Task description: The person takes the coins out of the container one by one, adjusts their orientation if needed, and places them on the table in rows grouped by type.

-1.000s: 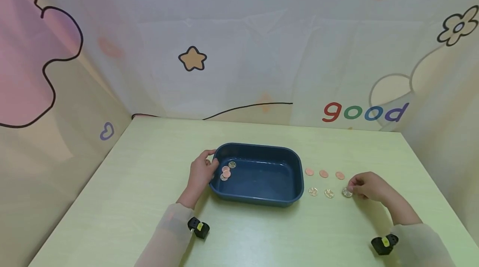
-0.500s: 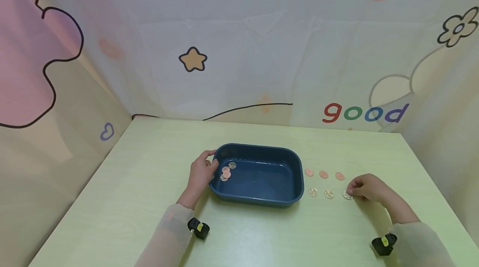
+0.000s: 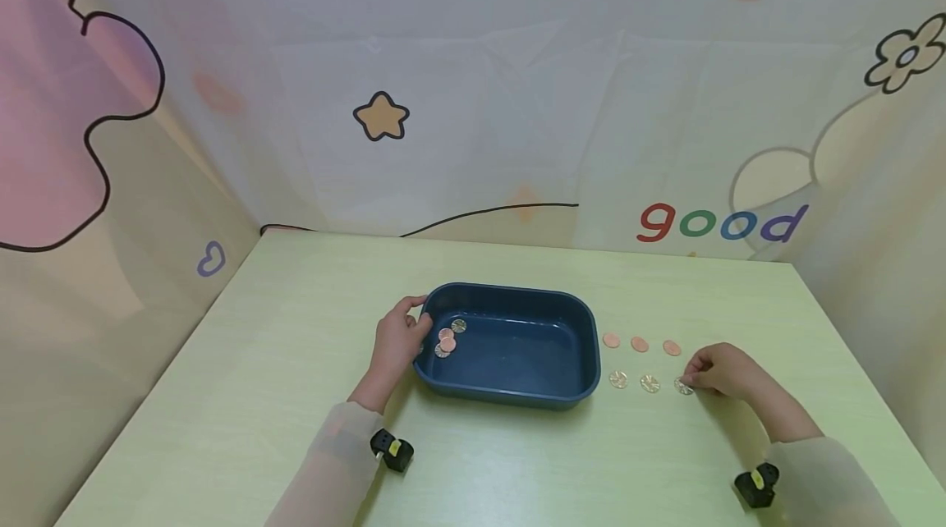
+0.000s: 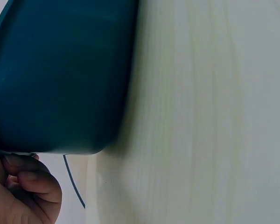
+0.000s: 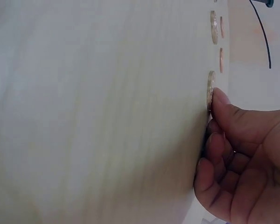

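Observation:
My left hand (image 3: 399, 340) grips the left end of a dark blue rectangular tray (image 3: 510, 400), thumb over the rim; its curled fingers (image 4: 39, 186) show beside the tray wall in the left wrist view. Right of the tray, my right hand (image 3: 727, 371) pinches the edge of a silvery coin (image 3: 681, 385) lying on the table. In the right wrist view the thumb (image 5: 224, 105) touches that coin's edge and the other fingers are curled beneath the hand. The coin is last in a row with two gold-coloured coins (image 3: 649, 383). Behind them lie three copper-coloured coins (image 3: 640, 344).
Several copper and gold-coloured coins (image 3: 447, 343) lie in the tray's left end, some overlapping. The pale wood-grain table (image 3: 502, 469) ends at a printed cloth backdrop (image 3: 473, 149) at the back and sides. Each wrist wears a small black camera (image 3: 393, 451).
The right hand and its coin have shifted slightly, the coin a little nearer and then left, in line with the gold-coloured ones. The left hand and tray have stayed still.

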`<control>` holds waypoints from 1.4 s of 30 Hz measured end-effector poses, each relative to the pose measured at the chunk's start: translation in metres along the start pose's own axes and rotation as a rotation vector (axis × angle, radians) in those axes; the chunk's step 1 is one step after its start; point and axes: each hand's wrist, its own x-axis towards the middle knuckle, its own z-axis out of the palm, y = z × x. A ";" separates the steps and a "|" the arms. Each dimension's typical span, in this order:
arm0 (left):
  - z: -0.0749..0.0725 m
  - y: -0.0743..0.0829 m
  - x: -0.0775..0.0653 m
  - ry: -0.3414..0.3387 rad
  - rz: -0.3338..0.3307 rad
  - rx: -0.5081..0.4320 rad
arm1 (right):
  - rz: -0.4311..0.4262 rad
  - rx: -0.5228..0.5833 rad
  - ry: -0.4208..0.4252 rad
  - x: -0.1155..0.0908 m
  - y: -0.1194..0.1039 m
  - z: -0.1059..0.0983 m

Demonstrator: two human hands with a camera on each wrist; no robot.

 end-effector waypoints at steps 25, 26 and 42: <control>0.000 -0.001 0.001 0.000 0.004 0.006 | -0.178 -0.033 -0.014 -0.016 -0.061 -0.060; 0.000 -0.001 0.001 -0.001 0.005 0.005 | -0.195 -0.039 0.003 -0.016 -0.067 -0.062; -0.001 0.001 0.000 -0.001 0.006 0.010 | -0.377 -0.048 -0.025 0.011 -0.169 -0.071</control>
